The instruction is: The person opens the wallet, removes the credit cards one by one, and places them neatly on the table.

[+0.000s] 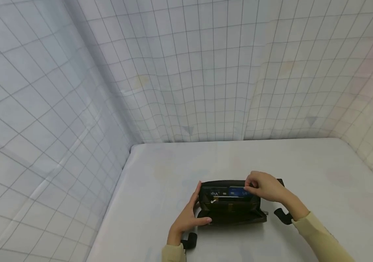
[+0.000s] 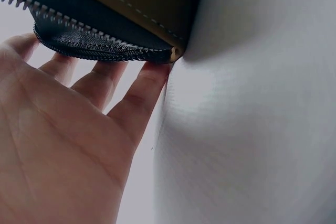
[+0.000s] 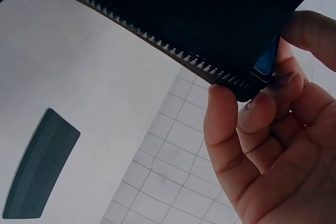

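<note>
A dark zip-around wallet (image 1: 232, 217) stands unzipped on the table, its pockets facing up. My left hand (image 1: 188, 216) grips its left end, thumb along the near side and fingers behind. In the left wrist view the fingertips (image 2: 152, 72) touch the toothed zipper edge. A dark card marked "Vip" (image 1: 215, 192) and a blue card (image 1: 236, 191) sit side by side in the far pocket. At the far right corner my right hand (image 1: 266, 186) pinches the blue card, whose corner (image 3: 266, 60) shows beside the fingers in the right wrist view.
A flat dark piece (image 3: 42, 166) lies on the white table (image 1: 160, 174) behind the right hand. White grid-patterned cloth (image 1: 206, 72) hangs at the back and both sides. Black wrist mounts (image 1: 189, 241) sit beside each wrist.
</note>
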`<action>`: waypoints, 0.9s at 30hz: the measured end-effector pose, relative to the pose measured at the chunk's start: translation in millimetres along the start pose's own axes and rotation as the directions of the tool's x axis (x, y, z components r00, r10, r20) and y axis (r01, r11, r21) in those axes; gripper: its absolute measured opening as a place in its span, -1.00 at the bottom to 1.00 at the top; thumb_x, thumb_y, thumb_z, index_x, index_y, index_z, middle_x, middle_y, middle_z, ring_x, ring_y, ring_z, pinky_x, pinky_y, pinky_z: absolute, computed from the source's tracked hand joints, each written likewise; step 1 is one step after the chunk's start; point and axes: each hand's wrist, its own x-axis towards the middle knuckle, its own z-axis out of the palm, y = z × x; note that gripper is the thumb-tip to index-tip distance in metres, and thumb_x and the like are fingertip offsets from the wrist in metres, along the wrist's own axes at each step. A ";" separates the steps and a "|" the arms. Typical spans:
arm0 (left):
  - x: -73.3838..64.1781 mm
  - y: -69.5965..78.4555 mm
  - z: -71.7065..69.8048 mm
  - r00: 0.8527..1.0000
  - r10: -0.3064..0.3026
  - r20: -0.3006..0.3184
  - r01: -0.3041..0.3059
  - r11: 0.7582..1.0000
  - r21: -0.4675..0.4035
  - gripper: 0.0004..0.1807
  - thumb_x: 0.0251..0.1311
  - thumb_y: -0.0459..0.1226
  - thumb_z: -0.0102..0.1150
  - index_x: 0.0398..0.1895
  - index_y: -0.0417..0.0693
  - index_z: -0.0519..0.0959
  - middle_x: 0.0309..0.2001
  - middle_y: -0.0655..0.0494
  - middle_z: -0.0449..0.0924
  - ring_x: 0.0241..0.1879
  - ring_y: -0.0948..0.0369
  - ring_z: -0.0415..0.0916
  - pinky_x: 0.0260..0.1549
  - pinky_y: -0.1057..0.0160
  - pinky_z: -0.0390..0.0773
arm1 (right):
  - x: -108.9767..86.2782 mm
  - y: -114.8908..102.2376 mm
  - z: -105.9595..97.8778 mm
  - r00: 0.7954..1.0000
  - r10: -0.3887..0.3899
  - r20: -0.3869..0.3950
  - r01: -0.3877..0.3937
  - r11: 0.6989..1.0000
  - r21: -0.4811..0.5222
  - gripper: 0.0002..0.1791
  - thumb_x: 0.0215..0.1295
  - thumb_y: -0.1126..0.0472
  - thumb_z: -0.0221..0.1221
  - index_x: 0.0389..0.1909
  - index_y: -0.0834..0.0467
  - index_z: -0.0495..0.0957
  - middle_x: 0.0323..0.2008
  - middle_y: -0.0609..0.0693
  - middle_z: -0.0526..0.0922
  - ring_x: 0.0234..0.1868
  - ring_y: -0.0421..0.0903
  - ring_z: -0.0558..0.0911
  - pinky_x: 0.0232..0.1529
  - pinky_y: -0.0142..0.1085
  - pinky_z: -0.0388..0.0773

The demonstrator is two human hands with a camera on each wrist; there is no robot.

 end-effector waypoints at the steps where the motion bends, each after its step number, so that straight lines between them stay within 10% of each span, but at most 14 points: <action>1: 0.9 0.4 -0.3 1.000 0.002 0.001 -0.002 1.000 0.000 0.20 -0.07 -0.12 0.40 0.44 0.45 -0.33 0.47 0.33 -0.39 0.45 0.16 -0.34 0.28 -0.16 0.03 | 0.5 0.6 -0.6 1.000 0.004 -0.005 -0.004 1.000 0.006 -0.89 0.22 0.07 0.20 -0.46 -0.10 0.49 -0.56 -0.22 0.30 -0.56 -0.33 0.25 -0.51 -0.41 0.24; 27: -0.3 -1.5 -0.9 1.000 0.001 0.013 -0.001 1.000 -0.018 0.19 -0.04 -0.15 0.38 0.46 0.37 -0.33 0.46 0.36 -0.39 0.44 0.08 -0.31 0.25 -0.18 0.08 | 1.2 6.1 1.1 0.997 0.060 -0.049 -0.051 0.985 0.162 -0.85 0.25 -0.01 0.16 -0.44 -0.08 0.45 -0.54 -0.18 0.34 -0.55 -0.28 0.31 -0.55 -0.39 0.30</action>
